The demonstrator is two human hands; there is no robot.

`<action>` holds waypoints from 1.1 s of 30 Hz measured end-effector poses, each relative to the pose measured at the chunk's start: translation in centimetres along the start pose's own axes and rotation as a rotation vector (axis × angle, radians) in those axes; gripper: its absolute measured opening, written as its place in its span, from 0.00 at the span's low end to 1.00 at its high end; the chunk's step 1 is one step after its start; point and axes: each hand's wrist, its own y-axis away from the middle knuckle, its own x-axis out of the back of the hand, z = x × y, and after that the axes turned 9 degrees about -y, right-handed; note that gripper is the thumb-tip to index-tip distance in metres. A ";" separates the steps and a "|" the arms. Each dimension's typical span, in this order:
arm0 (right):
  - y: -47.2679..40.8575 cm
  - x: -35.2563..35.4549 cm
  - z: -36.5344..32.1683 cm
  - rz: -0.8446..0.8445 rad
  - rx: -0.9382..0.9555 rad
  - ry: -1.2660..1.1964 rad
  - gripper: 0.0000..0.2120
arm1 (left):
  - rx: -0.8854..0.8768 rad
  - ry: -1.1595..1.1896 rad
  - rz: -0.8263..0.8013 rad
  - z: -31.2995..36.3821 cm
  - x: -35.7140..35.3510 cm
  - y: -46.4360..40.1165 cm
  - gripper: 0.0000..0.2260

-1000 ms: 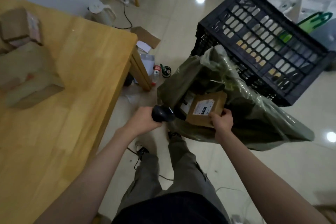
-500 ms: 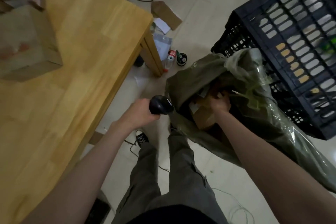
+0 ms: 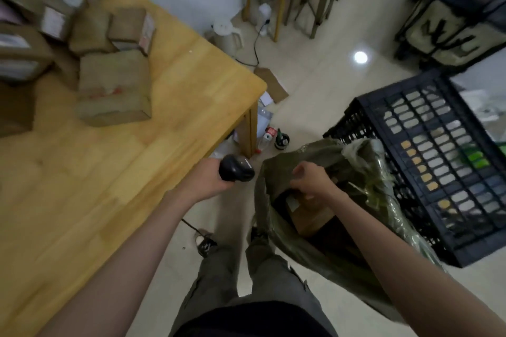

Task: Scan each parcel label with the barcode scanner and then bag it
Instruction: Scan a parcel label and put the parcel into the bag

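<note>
Below the right hand (image 3: 310,182), inside the open mouth of the olive-green plastic bag (image 3: 276,172), lies a brown cardboard parcel (image 3: 310,217) bearing a pale label; the hand hangs over the opening with its fingers curled downward, and whether they touch the parcel or the bag's rim cannot be told. Left of the bag and apart from it, the left hand (image 3: 208,179) grips a black barcode scanner (image 3: 236,172), its head pointing toward the bag. Both hands hover above a pale, glossy tiled floor (image 3: 315,90), just off the corner of a light wooden table (image 3: 169,96). Several more cardboard parcels (image 3: 115,89), blurred, lie stacked on the table's far side. A black slatted plastic crate (image 3: 438,150) stands directly behind the bag. Bottles (image 3: 280,139) and scraps of cardboard sit on the floor by the table leg. The bag is translucent, crumpled and sagging, its contents showing dimly.
</note>
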 end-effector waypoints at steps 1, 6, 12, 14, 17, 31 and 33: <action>0.6 0.0 -1.8 -0.011 0.046 0.032 0.12 | 0.012 0.017 0.037 -0.6 0.9 0.9 0.14; 3.1 -2.4 -10.9 -0.034 0.275 0.208 0.13 | 0.153 0.159 0.166 -6.0 5.2 6.2 0.09; 5.2 -8.4 -21.4 -0.082 0.436 0.318 0.14 | 0.266 0.225 0.291 -14.5 9.7 12.6 0.08; 5.8 -10.6 -24.3 -0.116 0.454 0.339 0.14 | 0.301 0.249 0.322 -17.4 10.8 14.3 0.08; 6.4 -13.7 -28.0 -0.157 0.467 0.340 0.14 | 0.332 0.285 0.361 -21.0 12.5 16.3 0.07; 1.9 -19.3 -37.2 -0.189 0.419 0.190 0.13 | 0.356 0.398 0.469 -26.4 19.1 12.1 0.08; 0.1 -19.3 -38.1 -0.191 0.389 0.162 0.15 | 0.363 0.421 0.458 -26.8 20.0 10.2 0.10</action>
